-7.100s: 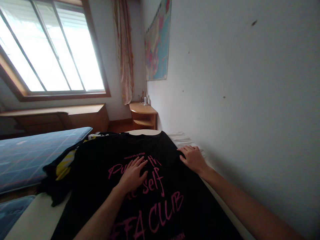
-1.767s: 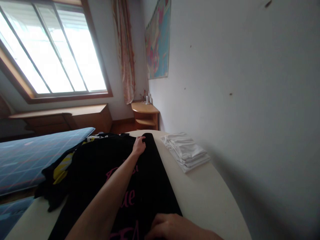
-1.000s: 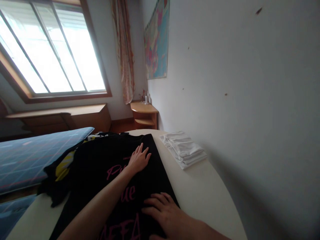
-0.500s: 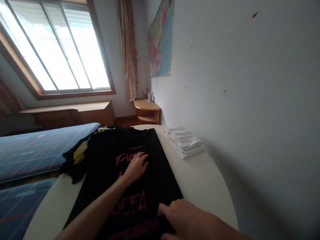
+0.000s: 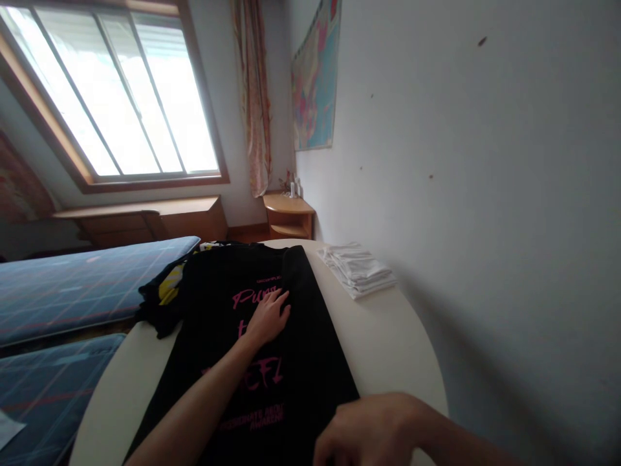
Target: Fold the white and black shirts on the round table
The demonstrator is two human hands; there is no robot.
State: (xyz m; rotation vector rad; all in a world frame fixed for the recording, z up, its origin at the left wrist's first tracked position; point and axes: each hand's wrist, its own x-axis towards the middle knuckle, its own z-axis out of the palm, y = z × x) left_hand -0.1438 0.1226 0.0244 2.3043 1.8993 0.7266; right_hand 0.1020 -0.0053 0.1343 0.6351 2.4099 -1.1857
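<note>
A black T-shirt (image 5: 310,336) with pink lettering lies spread on the round white table (image 5: 388,343). Its right side is folded inward in a long strip that covers the ends of the printed lines. My left hand (image 5: 266,317) rests flat on the chest print, fingers stretched out along the fold. Near the lower right edge of the shirt, my right hand (image 5: 363,427) is closed on the fabric; its fingertips are partly hidden below the knuckles. The shirt's bottom hem is out of frame.
A stack of folded white cloth (image 5: 359,268) sits at the table's right rim, by the wall. Black and yellow patterned fabric (image 5: 169,285) lies at the left, beside the shirt. Blue plaid mattresses (image 5: 97,278) border the table on the left. A corner shelf (image 5: 290,207) stands beyond.
My right hand has drawn the lower right side of the shirt inward, covering more of the lower lettering. My left hand stays on the chest print. The view has shifted slightly.
</note>
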